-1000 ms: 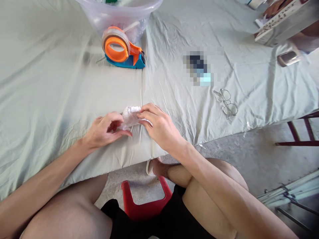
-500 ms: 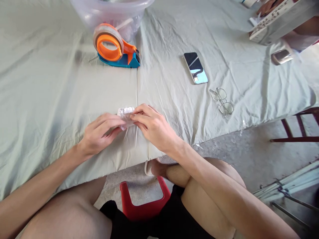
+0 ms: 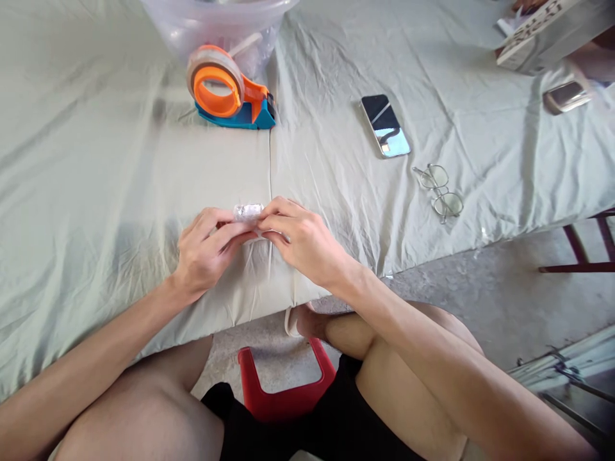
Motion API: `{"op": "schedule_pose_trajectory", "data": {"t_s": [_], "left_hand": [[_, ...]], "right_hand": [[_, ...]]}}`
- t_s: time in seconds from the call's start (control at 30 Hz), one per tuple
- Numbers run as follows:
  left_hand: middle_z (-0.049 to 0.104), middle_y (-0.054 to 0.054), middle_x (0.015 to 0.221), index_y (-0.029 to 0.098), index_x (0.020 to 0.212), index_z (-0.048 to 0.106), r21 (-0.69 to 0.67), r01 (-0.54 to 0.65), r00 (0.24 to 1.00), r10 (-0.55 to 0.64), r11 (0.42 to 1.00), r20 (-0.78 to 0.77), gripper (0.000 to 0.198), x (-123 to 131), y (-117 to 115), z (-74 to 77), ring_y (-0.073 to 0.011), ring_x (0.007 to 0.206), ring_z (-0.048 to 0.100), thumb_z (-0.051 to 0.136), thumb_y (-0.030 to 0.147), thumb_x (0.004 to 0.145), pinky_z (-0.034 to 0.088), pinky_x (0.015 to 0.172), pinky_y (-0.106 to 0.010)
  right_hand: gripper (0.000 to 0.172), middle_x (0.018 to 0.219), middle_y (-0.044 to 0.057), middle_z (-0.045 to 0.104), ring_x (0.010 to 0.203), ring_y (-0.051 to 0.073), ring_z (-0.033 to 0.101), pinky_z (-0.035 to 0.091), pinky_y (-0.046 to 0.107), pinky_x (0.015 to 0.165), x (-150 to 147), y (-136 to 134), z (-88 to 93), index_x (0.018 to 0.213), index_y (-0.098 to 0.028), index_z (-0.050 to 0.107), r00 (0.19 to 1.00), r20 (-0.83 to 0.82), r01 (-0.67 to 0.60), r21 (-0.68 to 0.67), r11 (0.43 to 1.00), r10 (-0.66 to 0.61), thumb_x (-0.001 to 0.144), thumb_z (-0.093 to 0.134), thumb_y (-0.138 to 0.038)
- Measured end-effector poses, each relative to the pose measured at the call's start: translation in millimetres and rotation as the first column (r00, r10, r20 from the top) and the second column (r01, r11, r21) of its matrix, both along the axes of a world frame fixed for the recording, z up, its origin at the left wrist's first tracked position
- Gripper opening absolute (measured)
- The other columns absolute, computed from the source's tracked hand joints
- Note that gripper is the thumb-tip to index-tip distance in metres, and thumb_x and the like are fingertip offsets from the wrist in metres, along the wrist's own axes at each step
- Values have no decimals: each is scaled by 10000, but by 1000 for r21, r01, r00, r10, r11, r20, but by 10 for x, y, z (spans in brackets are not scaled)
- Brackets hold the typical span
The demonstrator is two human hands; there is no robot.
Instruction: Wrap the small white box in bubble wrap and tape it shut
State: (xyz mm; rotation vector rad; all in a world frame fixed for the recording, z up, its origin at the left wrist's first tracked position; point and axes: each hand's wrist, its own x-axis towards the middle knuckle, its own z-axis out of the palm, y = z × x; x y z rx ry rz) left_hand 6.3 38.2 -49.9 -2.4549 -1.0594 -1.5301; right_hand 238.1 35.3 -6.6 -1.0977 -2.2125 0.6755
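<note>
A small clear plastic packet, shiny and crinkled, is held between both hands just over the cloth near the table's front edge. My left hand is closed on its left and lower side, fingers pressed against the plastic. My right hand pinches its right end between thumb and fingertips. The fingers cover much of the packet, and I cannot make out what is inside it. Beyond the hands stands an orange and blue tape dispenser with a roll of clear tape on it.
A translucent plastic tub is behind the dispenser. Right of it lie a phone, eyeglasses and another phone-like object beside a printed box. A red stool is below the table edge.
My left hand has moved right and closed further around the packet, now covering its lower part. My right hand keeps its pinch. The view has shifted slightly.
</note>
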Motion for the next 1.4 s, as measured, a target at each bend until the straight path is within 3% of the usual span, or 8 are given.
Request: {"op": "schedule_pose_trajectory", "data": {"t_s": [0.33, 0.47, 0.63, 0.83, 1.0, 1.17, 1.27, 1.4], "left_hand": [[785, 0, 998, 348, 1267, 866, -59, 8, 991, -16, 998, -133, 118, -168, -5, -90, -194, 847, 768, 769, 359, 1201, 647, 784, -351], [814, -16, 1202, 400, 1388, 836, -84, 41, 994, -50, 996, -99, 215, -211, 12, -94, -245, 1114, 811, 805, 373, 1177, 677, 1008, -406], [774, -40, 1566, 330, 1349, 820, -148, 100, 991, -112, 984, -78, 165, -197, 32, -88, -282, 1491, 761, 730, 306, 1212, 709, 1189, -448], [835, -58, 1489, 275, 1307, 800, -203, 116, 986, -136, 972, -91, 129, -181, 17, -39, -257, 1413, 825, 713, 235, 1221, 736, 1162, -415], [836, -92, 1478, 254, 1382, 784, -152, 148, 982, -164, 977, -98, 202, -175, 42, -19, -265, 1414, 824, 735, 180, 1200, 725, 1191, -425], [843, -94, 1471, 240, 1439, 776, -151, 165, 975, -184, 975, -122, 262, -195, 67, 9, -262, 1403, 828, 730, 158, 1194, 713, 1210, -405], [842, -90, 1473, 237, 1457, 776, -166, 167, 975, -188, 972, -119, 275, -220, 73, 17, -256, 1399, 830, 724, 161, 1197, 703, 1220, -383], [829, -85, 1510, 248, 1523, 753, -183, 199, 971, -219, 963, -97, 341, -253, 89, -3, -245, 1443, 807, 626, 129, 1230, 693, 1240, -382]], "right_hand": [[334, 1343, 58, 803, 1276, 254, 792, 674, 454, 1072, -10, -43, 108, 1298, -277, 641, 991, -118, 45, -206, 978, -70, 1036, 605, -73], [283, 1306, 70, 809, 1214, 214, 811, 698, 449, 1106, -50, -79, 109, 1328, -280, 596, 934, -294, 105, -319, 942, -203, 1088, 533, -143], [249, 1354, 83, 775, 1128, 188, 836, 711, 399, 1025, -117, -62, 91, 1234, -258, 615, 835, -409, 163, -457, 875, -369, 1024, 557, -137], [247, 1341, 128, 803, 1077, 216, 797, 677, 431, 977, 30, -26, 30, 1160, -228, 724, 842, -183, 417, -378, 827, -508, 1021, 539, -141], [154, 1123, 124, 849, 999, 267, 809, 647, 476, 966, 101, -71, 50, 1120, -210, 748, 936, 57, 336, -452, 827, -348, 1076, 606, -175], [123, 1067, 53, 813, 857, 204, 775, 615, 376, 828, -16, -91, 122, 1199, -231, 694, 914, -38, 319, -549, 773, -404, 1087, 719, -274], [269, 1039, 12, 798, 876, 188, 757, 617, 347, 855, -57, -112, 118, 1342, -262, 684, 918, -95, 301, -464, 833, -385, 1081, 690, -201], [287, 1185, 58, 824, 979, 206, 768, 619, 366, 899, -30, -150, 3, 1367, -268, 789, 971, -94, 198, -195, 961, -219, 1160, 605, -195]]}}
